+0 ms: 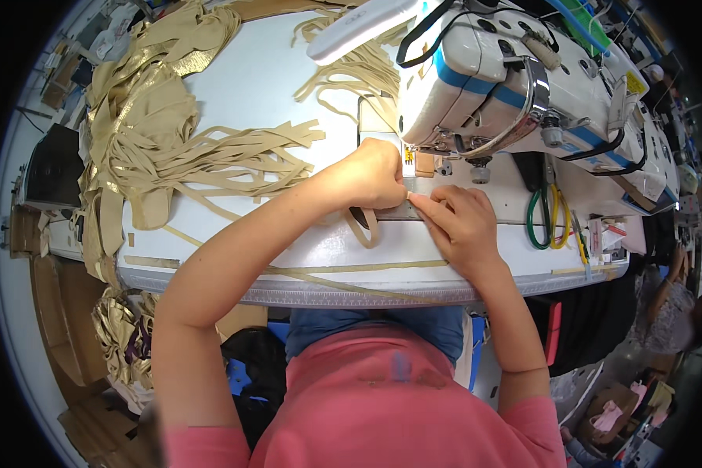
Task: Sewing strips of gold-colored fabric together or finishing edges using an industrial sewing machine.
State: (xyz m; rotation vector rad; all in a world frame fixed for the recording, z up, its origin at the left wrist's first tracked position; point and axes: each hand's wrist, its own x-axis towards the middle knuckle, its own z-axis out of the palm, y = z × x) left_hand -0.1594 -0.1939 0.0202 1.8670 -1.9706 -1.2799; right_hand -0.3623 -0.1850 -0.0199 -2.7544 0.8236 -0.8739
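Observation:
A white sewing machine (476,74) with blue stripes stands on the table, its lit needle area (409,156) just beyond my hands. My left hand (376,173) is closed at the left of the presser foot, fingers curled down on a narrow beige strap (366,232), which loops out below it toward me. Close to it, my right hand (462,226) pinches with thumb and forefinger at what looks like the strap's pale end, its other fingers bent. The fingertips of both hands nearly meet in front of the needle; much of the strap is hidden under them.
Beige and gold fabric pieces with many straps (156,148) heap up at the left; more strips (351,74) lie behind the machine. Green- and yellow-handled scissors (550,218) rest at the right. A ruler strip (351,294) runs along the front edge.

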